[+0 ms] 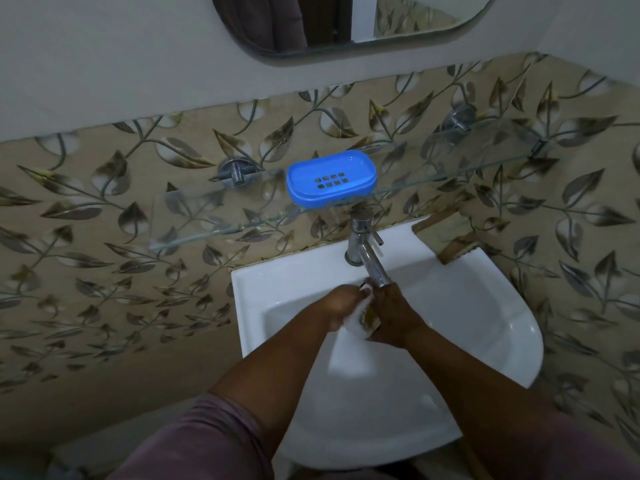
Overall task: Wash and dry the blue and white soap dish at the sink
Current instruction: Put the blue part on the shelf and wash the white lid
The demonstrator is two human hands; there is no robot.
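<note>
The blue slotted part of the soap dish lies on the glass shelf above the tap. Down in the white sink, my left hand grips a white piece, apparently the dish's white part, just under the spout. My right hand holds a yellowish-brown scrub pad against that white piece. The two hands are close together and hide most of both things. I cannot tell whether water is running.
A chrome tap with a side lever stands at the back of the sink, its spout reaching over my hands. Leaf-patterned tiles cover the wall, and a mirror hangs above. Two metal brackets carry the shelf.
</note>
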